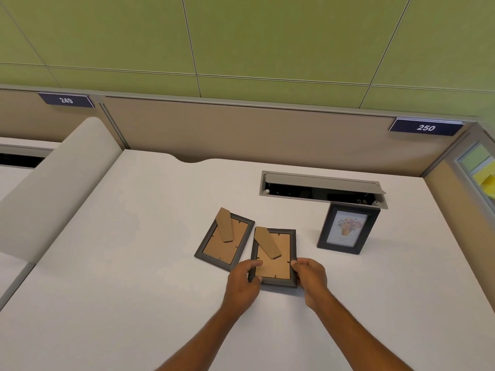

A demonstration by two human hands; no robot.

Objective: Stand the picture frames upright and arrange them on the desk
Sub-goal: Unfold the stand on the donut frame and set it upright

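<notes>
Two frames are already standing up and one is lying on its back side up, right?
No, it is the other way: the head view shows one standing frame, and two lie face down, the left frame and the frame that both hands hold.

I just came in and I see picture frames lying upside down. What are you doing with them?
A person is setting up picture frames on a white desk. Both hands, the left hand and right hand, grip the sides of one face-down frame, its cardboard stand showing. Another frame lies face down beside it, untouched. A third frame, holding a flower picture, already stands upright to the right, near an open cable slot.
</notes>
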